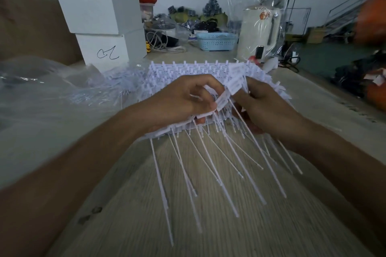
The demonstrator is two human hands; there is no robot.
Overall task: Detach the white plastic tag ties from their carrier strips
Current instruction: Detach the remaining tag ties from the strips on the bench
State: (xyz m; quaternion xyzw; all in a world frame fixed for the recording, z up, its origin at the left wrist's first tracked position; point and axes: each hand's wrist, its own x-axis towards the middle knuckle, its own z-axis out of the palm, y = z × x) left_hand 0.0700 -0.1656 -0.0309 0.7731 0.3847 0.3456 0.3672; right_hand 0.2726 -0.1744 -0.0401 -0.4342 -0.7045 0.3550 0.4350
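While the left hand (179, 100) curls over and grips a stacked bundle of carrier strips (177, 129) held above the wood-grain surface (208, 225), the right hand (263, 106) pinches the flat label end of one white tag tie (224, 100) between thumb and fingers at the bundle's top edge. Long thin tails (208, 169) fan downward toward the viewer from the held bundle. Behind the hands, a larger mass of ties (200, 71) still on strips rests on the surface, beside a clear plastic bag (41, 94) and two stacked white boxes (104, 27). By appearance the ties are very light, thin and springy: tails would flex and tangle easily, whereas the rectangular label ends look stiffer. Hold is therefore best taken at the label, close to its joint with the strip, with the strip itself braced firmly so that a twist or snap breaks the small joint cleanly rather than bending the tail.
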